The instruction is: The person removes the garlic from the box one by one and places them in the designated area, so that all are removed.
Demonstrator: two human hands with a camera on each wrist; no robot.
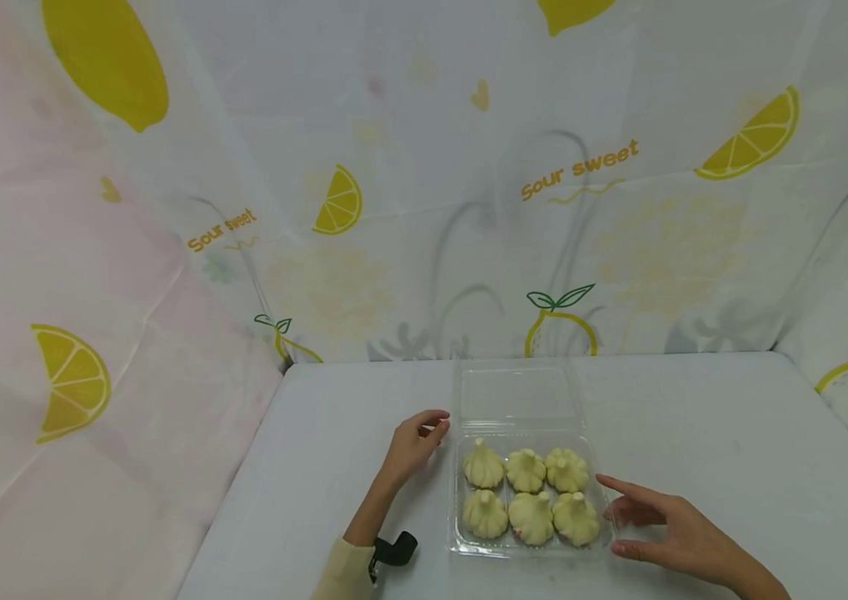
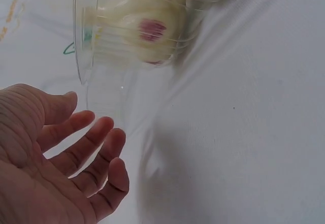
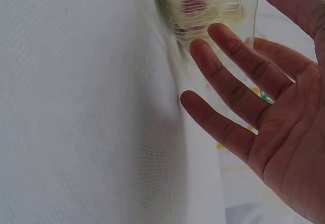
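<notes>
A clear plastic clamshell box (image 1: 499, 550) lies on the table with its lid (image 1: 517, 392) folded back, away from me. Inside, pale garlic bulbs (image 1: 532, 518) sit in two rows of three, most with their stems up. My left hand (image 1: 412, 446) hovers left of the box near its hinge, fingers loosely bent and holding nothing. On the other side, my right hand (image 1: 667, 529) has its fingers spread at the box's right wall; whether the fingertips touch it I cannot tell. Both wrist views show purplish patches on garlic bulbs (image 2: 152, 28) through the plastic.
A white cloth covers the table (image 1: 709, 433). Behind it hangs a lemon-printed curtain (image 1: 409, 292), which also closes off the left and right sides. A black strap device (image 1: 396, 550) is on the left wrist, below a light sleeve (image 1: 345, 571).
</notes>
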